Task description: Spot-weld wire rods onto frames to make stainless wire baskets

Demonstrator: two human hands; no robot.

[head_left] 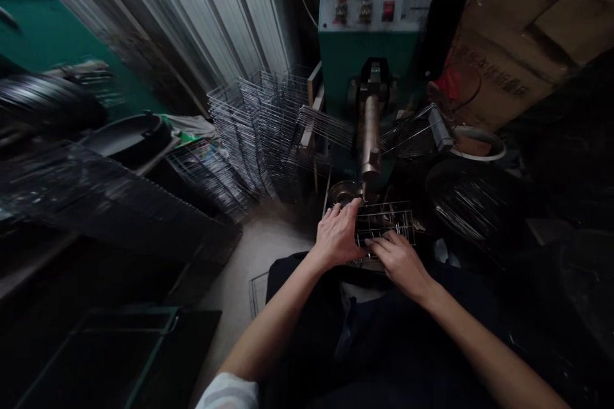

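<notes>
A small wire rack (384, 211) lies under the metal arm (370, 134) of a green machine (340, 70), just in front of its tip. At the rack's left side is my left hand (337, 233), thumb and fingers spread apart, touching the wires. My right hand (400, 262) rests on the near right part of the rack, its fingers bent over the wires. Whether these fingers grip a wire is too dark to tell.
Tall stacks of wire grids (259, 134) stand left of the machine. A dark round bin (472, 204) holding thin rods and cardboard boxes (503, 64) are on the right. A black pan (127, 134) sits at the left.
</notes>
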